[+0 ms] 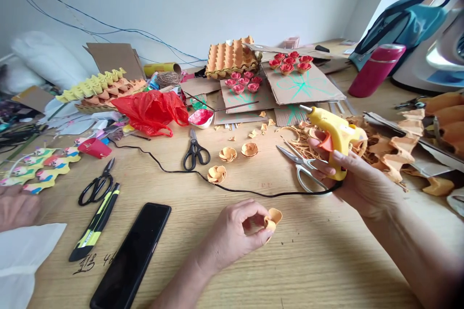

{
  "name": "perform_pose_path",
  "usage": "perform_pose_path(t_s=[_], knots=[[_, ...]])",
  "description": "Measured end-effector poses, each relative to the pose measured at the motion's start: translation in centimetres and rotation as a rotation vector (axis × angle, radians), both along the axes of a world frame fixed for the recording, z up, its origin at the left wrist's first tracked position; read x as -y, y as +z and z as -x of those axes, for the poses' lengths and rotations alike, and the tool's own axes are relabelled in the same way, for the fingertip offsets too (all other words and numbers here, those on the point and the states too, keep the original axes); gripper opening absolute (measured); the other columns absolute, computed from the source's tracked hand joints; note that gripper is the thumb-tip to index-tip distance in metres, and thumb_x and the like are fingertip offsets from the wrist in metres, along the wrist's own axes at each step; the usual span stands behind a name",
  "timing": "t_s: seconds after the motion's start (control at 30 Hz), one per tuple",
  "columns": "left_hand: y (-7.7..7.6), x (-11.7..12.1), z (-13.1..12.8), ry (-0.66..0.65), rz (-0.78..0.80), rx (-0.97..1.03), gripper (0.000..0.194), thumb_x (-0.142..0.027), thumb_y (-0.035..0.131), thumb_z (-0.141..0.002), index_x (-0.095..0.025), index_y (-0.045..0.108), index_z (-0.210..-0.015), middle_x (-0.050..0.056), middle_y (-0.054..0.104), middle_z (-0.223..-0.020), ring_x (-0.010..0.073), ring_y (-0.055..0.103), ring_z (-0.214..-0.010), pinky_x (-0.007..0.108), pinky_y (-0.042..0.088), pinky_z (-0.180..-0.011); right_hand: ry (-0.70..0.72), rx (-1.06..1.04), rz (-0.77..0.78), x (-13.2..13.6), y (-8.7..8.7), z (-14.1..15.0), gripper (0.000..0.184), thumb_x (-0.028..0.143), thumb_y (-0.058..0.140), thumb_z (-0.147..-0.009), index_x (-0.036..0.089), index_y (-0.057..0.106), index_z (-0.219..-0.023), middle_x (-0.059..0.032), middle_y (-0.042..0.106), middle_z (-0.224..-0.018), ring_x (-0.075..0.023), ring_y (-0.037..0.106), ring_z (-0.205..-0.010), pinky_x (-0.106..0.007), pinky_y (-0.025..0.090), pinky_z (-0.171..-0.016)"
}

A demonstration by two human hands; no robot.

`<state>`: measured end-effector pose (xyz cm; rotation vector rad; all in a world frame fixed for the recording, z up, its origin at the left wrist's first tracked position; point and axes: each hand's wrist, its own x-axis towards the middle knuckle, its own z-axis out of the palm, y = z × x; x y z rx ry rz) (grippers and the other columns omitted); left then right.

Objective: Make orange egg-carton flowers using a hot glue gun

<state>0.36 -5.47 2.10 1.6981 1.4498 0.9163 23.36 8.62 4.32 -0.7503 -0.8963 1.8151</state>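
My left hand pinches a small tan egg-carton flower, with curved petals, just above the table. To its right, my right hand is wrapped round a yellow hot glue gun. The gun has an orange trigger and its nozzle points up and to the left. From the handle's base a black cord runs left across the table. Beyond my left hand lie three tan carton flowers, one beside the cord and another farther back. White-handled scissors lie partly behind my right hand.
Black scissors, a second black pair, a utility knife and a phone lie to the left. Red flowers sit on cardboard at the back. Another person's hand rests at far left. Carton scraps cover the right.
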Motion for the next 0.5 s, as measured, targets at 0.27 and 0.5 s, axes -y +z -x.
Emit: perform_pose_path(t_s=[0.27, 0.5], knots=[[-1.2, -2.9, 0.9, 0.012, -0.145, -0.05, 0.007, -0.018, 0.074, -0.083, -0.02, 0.069, -0.088, 0.001, 0.074, -0.089, 0.015, 0.068, -0.084, 0.026, 0.052, -0.083, -0.009, 0.086, -0.16, -1.8, 1.1, -0.7, 0.012, 0.029, 0.076, -0.08, 0.026, 0.07, -0.09, -0.0061, 0.068, -0.12, -0.0103, 0.045, -0.062, -0.029, 0.041, -0.055], [-2.0, -3.6, 1.0, 0.06, -0.325, -0.089, 0.011, -0.013, 0.073, -0.083, -0.019, 0.067, -0.09, 0.002, 0.071, -0.089, 0.015, 0.066, -0.084, 0.025, 0.05, -0.08, -0.08, 0.208, -0.338, -1.8, 0.7, -0.7, 0.024, 0.038, 0.084, -0.076, 0.024, 0.072, -0.091, -0.0023, 0.065, -0.079, -0.0134, 0.049, -0.066, -0.028, 0.039, -0.058]])
